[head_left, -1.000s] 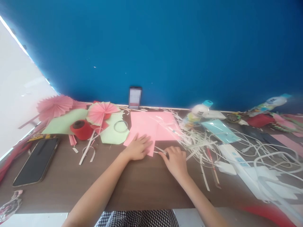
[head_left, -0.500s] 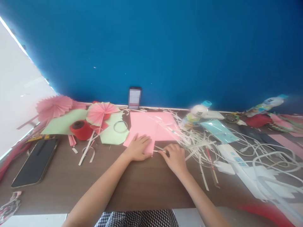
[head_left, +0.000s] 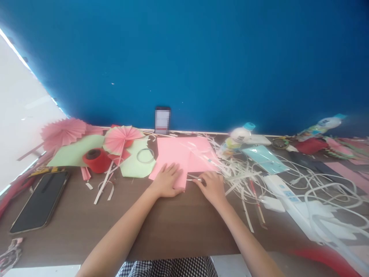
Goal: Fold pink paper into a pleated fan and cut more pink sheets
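Note:
My left hand (head_left: 168, 181) lies on a piece of pink paper (head_left: 181, 179), fingers stretched out and pressing it to the table. The paper's right edge shows past my fingertips, near the thumb. To its right, my right hand (head_left: 212, 186) is closed around a small pair of scissors (head_left: 193, 178). Their thin pale blades point left at the paper's edge, and the handles are hidden in my fingers. Behind both hands lies more pink paper (head_left: 198, 148), overlapping the piece under my left hand.
Left are a red thread spool (head_left: 96, 159), green paper (head_left: 138, 167), a folded pink fan (head_left: 122, 139) and a phone (head_left: 40, 202). Right are loose paper strips (head_left: 240, 175), a glue bottle (head_left: 238, 138) and a white power strip (head_left: 285, 196) with cables. Another phone (head_left: 162, 121) stands against the blue wall.
The scissor blades have come closer together, and my right hand has shifted slightly up and left. My left hand stays on the paper. The whole view has shifted a little.

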A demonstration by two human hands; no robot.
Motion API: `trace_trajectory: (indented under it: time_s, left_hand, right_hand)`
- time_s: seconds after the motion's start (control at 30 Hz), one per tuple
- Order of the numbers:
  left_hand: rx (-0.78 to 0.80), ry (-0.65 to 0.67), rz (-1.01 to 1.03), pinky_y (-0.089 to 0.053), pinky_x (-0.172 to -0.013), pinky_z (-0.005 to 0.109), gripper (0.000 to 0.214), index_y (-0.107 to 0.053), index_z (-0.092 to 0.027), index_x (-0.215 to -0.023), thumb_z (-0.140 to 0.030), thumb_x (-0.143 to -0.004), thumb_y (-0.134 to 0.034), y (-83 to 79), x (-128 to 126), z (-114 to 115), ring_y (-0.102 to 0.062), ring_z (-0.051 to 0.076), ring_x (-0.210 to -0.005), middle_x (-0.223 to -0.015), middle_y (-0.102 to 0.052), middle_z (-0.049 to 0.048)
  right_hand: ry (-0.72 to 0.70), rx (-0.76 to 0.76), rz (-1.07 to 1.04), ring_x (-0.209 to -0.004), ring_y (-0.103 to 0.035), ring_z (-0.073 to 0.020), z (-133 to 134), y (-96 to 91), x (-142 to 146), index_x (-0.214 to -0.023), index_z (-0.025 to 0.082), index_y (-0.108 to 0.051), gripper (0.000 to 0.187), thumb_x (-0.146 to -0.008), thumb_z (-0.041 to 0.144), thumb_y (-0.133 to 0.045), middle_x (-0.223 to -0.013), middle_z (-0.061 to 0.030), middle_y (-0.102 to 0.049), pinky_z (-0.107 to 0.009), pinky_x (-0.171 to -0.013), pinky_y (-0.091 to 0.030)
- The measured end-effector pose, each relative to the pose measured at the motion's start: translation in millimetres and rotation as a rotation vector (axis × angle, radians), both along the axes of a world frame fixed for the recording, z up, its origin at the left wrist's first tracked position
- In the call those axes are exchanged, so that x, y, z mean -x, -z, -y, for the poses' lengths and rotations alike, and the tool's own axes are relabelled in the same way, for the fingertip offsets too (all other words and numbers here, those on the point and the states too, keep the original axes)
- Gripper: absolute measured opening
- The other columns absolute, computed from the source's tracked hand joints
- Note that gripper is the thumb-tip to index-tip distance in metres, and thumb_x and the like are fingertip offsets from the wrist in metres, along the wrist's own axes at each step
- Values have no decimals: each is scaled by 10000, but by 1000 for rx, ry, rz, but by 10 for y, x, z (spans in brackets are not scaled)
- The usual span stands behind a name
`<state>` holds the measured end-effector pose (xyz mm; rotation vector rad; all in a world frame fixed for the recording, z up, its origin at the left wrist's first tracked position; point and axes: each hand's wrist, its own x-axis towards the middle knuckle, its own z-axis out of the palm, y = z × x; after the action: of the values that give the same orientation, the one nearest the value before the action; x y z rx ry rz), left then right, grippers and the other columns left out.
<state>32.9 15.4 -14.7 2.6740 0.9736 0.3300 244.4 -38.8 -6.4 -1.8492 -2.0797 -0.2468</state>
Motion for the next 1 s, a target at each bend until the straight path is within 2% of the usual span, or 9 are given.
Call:
trace_trajectory:
  time_s: [0.73,1.0]
  left_hand:
    - [5,0,-3,-55,-1062,466,738,-236,-216,-1353,-621,-752,-373,-7,11,5,-116,259,-1324,-1447,-163,75]
    - [2,-3,-6,-53,-1063,463,741,-243,-211,-1352,-629,-752,-361,-3,8,7,-115,251,-1325,-1445,-166,81]
  right_hand:
    - [78,-47,98,-786,-445,-211,-255,42,-77,-657,184,-581,450,-845,528,-361,-730,-56,-593,-321,-671,-209]
    - [108,-68,132,-761,-437,-197,-305,37,-85,-640,185,-581,419,-839,506,-401,-726,-41,-595,-320,-666,-198]
